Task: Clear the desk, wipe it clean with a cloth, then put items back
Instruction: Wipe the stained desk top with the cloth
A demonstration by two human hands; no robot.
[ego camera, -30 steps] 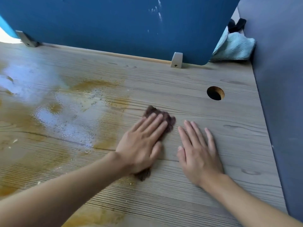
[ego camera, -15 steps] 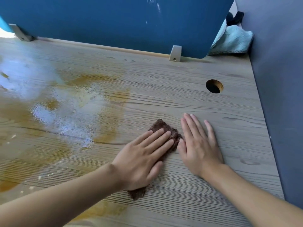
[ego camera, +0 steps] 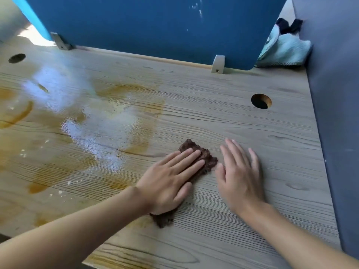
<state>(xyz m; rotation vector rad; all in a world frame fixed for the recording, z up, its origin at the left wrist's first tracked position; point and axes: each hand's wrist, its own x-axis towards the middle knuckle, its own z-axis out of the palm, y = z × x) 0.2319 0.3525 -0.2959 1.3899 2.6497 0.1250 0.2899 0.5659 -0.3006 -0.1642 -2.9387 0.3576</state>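
In the head view we see the left grip (ego camera: 169, 181) lying flat, fingers straight and close together, pressing the brown cloth (ego camera: 206, 159) onto the wooden surface (ego camera: 287, 156) at lower centre of the frame. The right grip (ego camera: 240, 177), slightly blurred, rests flat with fingers spread, just right of the cloth. Wet yellow-brown stains (ego camera: 126, 113) cover the left half. A round hole (ego camera: 261, 101) sits at right, below the blue partition (ego camera: 155, 26).

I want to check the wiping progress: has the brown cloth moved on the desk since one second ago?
Yes. The brown cloth, pressed under the left hand, has slid toward the person, farther from the round cable hole.
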